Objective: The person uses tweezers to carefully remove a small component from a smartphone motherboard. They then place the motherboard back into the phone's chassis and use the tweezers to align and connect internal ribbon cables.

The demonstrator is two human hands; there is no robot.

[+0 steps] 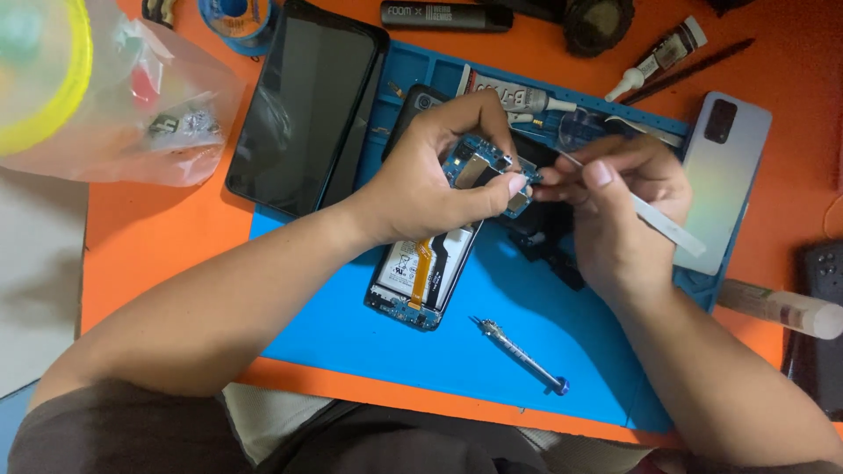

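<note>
The left hand (421,180) is curled closed around a small blue circuit board (481,165), thumb and fingertips pinching its edges and holding it raised above the opened phone (421,272). The right hand (615,206) is closed too, fingers gripping a pair of silver tweezers (654,219) whose tips point left and meet the board's right edge. The 2 hands nearly touch at that spot.

Under the board lies the opened phone, back removed, showing a white battery, an orange ribbon cable and a blue strip of board at its lower end. It rests on a blue work mat (369,333), which covers much of an orange table (158,237). Black parts sit on the mat just beneath the right hand, too dark to tell apart.

Near the mat's front edge lies 1 small screwdriver (522,355) with a blue tip cap. At the upper left a dark phone screen (303,105) overlaps the mat's corner. To the right, a pale iridescent back cover (724,167) lies partly on the mat. A clear plastic bag (114,105) of small parts sits at the far left, a white tube (777,307) at the right edge, and a small glue bottle (659,57) at the top.
</note>
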